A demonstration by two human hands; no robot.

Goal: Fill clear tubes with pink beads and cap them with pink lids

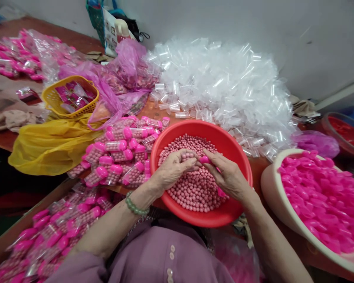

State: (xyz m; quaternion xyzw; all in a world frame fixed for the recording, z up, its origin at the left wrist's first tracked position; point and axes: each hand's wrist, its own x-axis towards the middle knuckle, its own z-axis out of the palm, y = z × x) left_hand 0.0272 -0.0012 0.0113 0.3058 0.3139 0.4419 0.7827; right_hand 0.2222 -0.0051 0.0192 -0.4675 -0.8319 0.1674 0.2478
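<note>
Holding pink beads: red basin

White tub cut off at right edge; filled tubes run out of frame, lower left. Left hand, centre, partly hides held tube.

1 head-worn camera looks forward and down from above the fingers, near the lens, taking in the shirt on their near side and the wall beyond.
</note>
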